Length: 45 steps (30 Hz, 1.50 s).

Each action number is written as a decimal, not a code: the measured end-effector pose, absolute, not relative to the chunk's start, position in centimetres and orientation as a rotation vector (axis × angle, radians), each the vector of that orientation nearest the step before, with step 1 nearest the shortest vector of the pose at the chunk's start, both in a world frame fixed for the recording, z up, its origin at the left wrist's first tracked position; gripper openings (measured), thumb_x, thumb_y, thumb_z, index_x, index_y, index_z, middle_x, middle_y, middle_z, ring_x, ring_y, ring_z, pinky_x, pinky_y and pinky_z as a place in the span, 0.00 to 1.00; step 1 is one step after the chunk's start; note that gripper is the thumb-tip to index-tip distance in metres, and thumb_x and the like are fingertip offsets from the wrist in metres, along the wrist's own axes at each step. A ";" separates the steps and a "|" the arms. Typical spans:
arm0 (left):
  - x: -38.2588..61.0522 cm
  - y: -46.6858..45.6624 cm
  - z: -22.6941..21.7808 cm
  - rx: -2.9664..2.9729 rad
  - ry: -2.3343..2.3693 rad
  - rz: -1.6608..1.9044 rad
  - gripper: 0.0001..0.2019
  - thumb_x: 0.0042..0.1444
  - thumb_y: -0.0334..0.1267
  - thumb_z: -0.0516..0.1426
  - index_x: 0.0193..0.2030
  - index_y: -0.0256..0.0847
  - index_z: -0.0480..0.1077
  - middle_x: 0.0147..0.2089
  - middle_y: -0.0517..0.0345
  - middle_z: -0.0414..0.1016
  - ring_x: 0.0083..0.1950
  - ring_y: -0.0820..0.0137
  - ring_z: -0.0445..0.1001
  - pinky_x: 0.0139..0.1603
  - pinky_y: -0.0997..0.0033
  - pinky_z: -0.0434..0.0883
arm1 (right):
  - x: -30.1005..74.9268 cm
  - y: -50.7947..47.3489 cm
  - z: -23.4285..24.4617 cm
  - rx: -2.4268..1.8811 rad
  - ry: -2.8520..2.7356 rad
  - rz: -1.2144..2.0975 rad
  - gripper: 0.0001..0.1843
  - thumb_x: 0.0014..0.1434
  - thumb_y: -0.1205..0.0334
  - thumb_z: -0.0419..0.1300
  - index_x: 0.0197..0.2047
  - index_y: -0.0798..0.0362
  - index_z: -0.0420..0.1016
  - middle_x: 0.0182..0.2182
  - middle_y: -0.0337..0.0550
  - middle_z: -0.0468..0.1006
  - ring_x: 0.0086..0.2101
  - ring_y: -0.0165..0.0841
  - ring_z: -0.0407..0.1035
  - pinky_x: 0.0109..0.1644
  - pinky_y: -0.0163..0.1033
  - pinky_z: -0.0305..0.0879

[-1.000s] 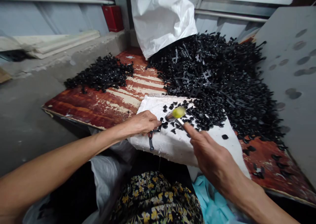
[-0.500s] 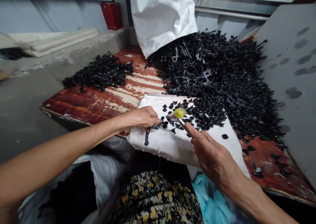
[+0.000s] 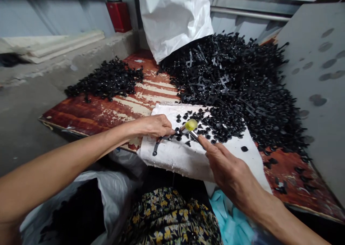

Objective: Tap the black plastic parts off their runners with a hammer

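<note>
My left hand (image 3: 159, 126) is closed, its fingertips pinching a black plastic strip (image 3: 155, 150) with a ring-shaped end that sticks out below the fingers over the white cloth (image 3: 178, 157). In my right hand (image 3: 229, 166) is the handle of a small mallet (image 3: 191, 125) with a yellow face on its metal-coloured head. The head is right beside my left fingertips; whether it touches the black piece there cannot be made out. Small round black plastic caps (image 3: 215, 124) with stems lie scattered on the cloth around the mallet.
A big heap of black plastic parts (image 3: 231, 68) covers the table's back right; a smaller pile (image 3: 107, 79) lies left on the worn red tabletop (image 3: 129, 106). A white sack (image 3: 175, 22) hangs behind. Below the table edge is an open bag (image 3: 111, 191) with dark contents.
The mallet head has moved left, closer to my left fingertips. The strip's free end has swung slightly left and up. My view has shifted a little.
</note>
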<state>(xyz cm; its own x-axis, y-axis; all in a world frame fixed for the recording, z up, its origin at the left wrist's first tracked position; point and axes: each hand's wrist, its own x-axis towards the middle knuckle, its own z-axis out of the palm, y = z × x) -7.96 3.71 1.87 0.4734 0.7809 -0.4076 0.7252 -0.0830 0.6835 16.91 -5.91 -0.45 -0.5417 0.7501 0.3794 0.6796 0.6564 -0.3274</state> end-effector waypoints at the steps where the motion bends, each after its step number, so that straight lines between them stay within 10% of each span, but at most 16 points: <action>1: -7.9 3.7 1.9 1.817 1.270 0.081 0.16 0.51 0.37 0.55 0.15 0.40 0.58 0.13 0.66 0.54 0.16 0.78 0.50 0.19 0.74 0.45 | 16.9 -6.0 -0.3 -1.103 -2.347 0.191 0.37 0.61 0.77 0.48 0.71 0.46 0.50 0.34 0.43 0.71 0.24 0.31 0.67 0.26 0.36 0.70; 17: -8.0 4.0 1.4 1.892 1.230 0.082 0.17 0.50 0.37 0.56 0.14 0.40 0.58 0.13 0.66 0.53 0.17 0.79 0.49 0.19 0.74 0.45 | 16.7 -6.2 -0.2 -1.075 -2.417 0.130 0.37 0.60 0.77 0.47 0.71 0.47 0.52 0.31 0.42 0.71 0.19 0.29 0.63 0.20 0.33 0.65; 29: -7.9 2.4 1.9 1.968 1.063 0.114 0.17 0.56 0.43 0.51 0.19 0.39 0.58 0.18 0.66 0.55 0.21 0.78 0.52 0.22 0.76 0.49 | 15.5 -4.9 -0.4 -1.207 -1.961 0.493 0.24 0.64 0.65 0.53 0.63 0.52 0.63 0.41 0.48 0.79 0.36 0.35 0.75 0.44 0.42 0.74; 36: -6.0 -0.5 3.5 2.120 0.980 0.157 0.14 0.58 0.40 0.52 0.22 0.39 0.63 0.19 0.66 0.56 0.23 0.77 0.56 0.25 0.76 0.52 | 12.9 -3.2 -0.5 -1.132 -1.554 1.313 0.19 0.57 0.57 0.61 0.51 0.53 0.73 0.22 0.33 0.71 0.21 0.28 0.65 0.25 0.34 0.65; 41: -7.1 -1.3 1.6 1.633 1.396 0.730 0.25 0.46 0.51 0.64 0.47 0.41 0.66 0.43 0.54 0.73 0.38 0.69 0.71 0.33 0.74 0.65 | 12.7 -3.5 0.0 -1.190 -1.277 1.402 0.24 0.54 0.55 0.63 0.54 0.51 0.70 0.21 0.28 0.67 0.13 0.22 0.52 0.13 0.29 0.51; 45: -6.6 -1.9 0.8 1.029 1.189 0.663 0.24 0.42 0.50 0.66 0.40 0.37 0.66 0.39 0.52 0.74 0.33 0.70 0.74 0.25 0.75 0.68 | 12.1 -3.3 0.0 -1.196 -1.239 1.365 0.24 0.55 0.55 0.63 0.53 0.52 0.69 0.20 0.27 0.65 0.14 0.22 0.53 0.13 0.29 0.51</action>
